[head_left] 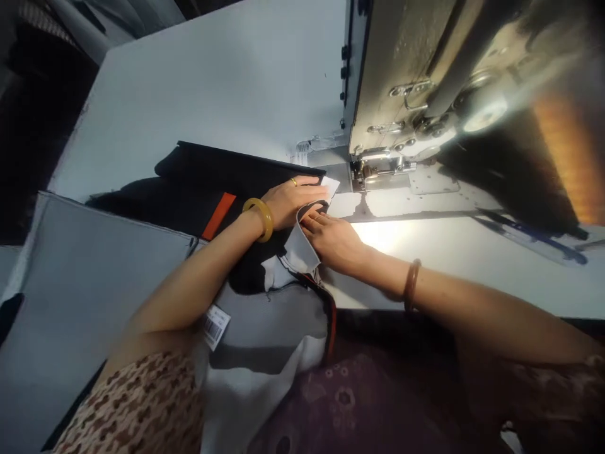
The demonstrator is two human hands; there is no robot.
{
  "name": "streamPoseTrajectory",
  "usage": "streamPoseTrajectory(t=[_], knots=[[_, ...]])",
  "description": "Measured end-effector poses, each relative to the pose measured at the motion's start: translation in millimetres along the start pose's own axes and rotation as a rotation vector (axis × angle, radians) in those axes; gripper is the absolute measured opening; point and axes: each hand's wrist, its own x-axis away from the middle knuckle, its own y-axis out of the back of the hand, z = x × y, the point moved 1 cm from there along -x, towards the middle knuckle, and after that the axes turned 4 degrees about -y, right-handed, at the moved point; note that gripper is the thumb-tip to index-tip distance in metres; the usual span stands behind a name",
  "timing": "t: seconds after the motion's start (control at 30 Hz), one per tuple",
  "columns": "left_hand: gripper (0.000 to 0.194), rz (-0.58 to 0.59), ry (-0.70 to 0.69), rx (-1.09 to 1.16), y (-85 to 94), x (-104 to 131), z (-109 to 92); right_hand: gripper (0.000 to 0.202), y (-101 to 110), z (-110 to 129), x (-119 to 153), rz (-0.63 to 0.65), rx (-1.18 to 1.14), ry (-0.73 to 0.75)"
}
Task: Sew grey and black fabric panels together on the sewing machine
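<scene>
A black fabric piece (227, 165) with an orange stripe (218, 215) and grey backing lies partly on the white table. My left hand (286, 203), with a ring and a yellow bangle, presses over its right end, fingers closed on the edge by a small white piece (330, 185). Close beside it, my right hand (336, 243) grips a folded grey-backed flap (301, 247) of the same fabric. The two hands' fingertips nearly meet; what lies between them is partly hidden. Below, the grey side (283, 315) hangs toward my lap, with a white barcode label (217, 326).
A sewing machine (392, 94) stands just right of the hands, its needle area (362, 175) lit by a lamp (484, 116). Blurred, pen-like tools (534, 236) lie on the white table (189, 82) at right. A large grey fabric panel (94, 271) spreads at left.
</scene>
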Motion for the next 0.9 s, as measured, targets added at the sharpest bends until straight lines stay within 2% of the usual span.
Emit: streamPoseTrajectory(t=[0.13,0.2,0.3,0.5,0.67,0.9], knots=[[0.032,-0.004,0.205,0.020,-3.4,-5,-7,0.035,4,-12,9,0.003,0.061,0.036],[0.031,-0.049,0.245,-0.009,-6.5,-10,-14,0.036,6,-19,17,0.019,0.098,0.052],[0.031,-0.103,0.247,-0.044,-10.4,-20,-27,0.038,9,-30,29,0.003,0.147,0.063],[0.028,-0.102,0.298,0.023,-13.3,-36,-45,0.036,15,-42,45,0.003,0.202,0.159],[0.031,-0.079,0.356,0.086,-10.2,-40,-52,0.036,20,-45,51,0.051,0.204,0.100],[0.035,-0.054,0.337,0.105,-3.0,-47,-58,0.034,22,-47,56,0.064,0.213,0.044]])
